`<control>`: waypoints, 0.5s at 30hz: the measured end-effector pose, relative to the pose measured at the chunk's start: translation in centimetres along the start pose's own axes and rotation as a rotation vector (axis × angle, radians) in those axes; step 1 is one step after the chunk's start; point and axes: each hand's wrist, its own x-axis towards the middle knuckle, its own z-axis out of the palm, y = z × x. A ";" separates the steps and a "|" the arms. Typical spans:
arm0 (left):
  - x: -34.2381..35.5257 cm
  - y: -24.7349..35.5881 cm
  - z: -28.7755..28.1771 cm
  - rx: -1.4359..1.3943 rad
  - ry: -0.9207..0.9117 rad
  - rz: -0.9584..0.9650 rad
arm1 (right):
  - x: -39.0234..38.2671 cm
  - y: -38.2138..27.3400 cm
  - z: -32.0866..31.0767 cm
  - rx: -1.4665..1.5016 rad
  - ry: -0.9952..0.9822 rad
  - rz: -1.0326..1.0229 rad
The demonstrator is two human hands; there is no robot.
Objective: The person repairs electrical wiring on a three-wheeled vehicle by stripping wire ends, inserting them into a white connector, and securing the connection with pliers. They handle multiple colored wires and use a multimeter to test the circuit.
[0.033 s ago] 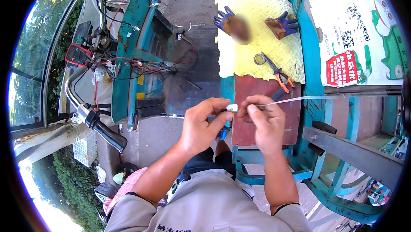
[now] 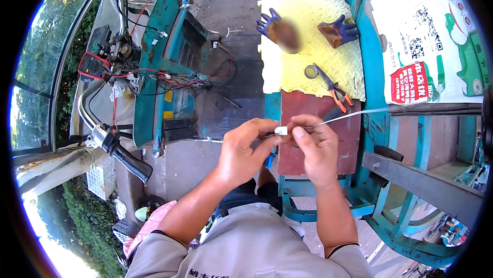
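Note:
Between the thumb and forefinger of my left hand is a small white plastic connector. My right hand is closed just beside it, pinching a thin whitish strip that runs off to the right. Whether the strip joins the connector is hidden by my fingers. Both hands hover over the near left edge of a reddish-brown board. Beyond them, pliers with orange handles lie partly on a yellow foam mat, next to a roll of tape.
Two blue-and-brown work gloves rest on the mat. At left stand a handlebar with a black grip and a teal panel with loose red and black wires. A teal frame with a grey metal bar is at right.
The strip's visible length to the right is shorter and its outer end sits higher. The connector has turned slightly, and my right hand has shifted a little left.

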 end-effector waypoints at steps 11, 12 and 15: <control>0.3 0.3 -0.3 0.291 0.012 0.340 | 0.1 -0.2 0.3 -0.077 -0.002 0.074; 0.4 0.2 -0.3 0.309 0.007 0.377 | 0.1 -0.3 0.4 -0.091 0.009 0.081; 0.4 0.1 -0.2 0.350 0.023 0.429 | 0.0 -0.2 0.5 -0.078 0.007 0.078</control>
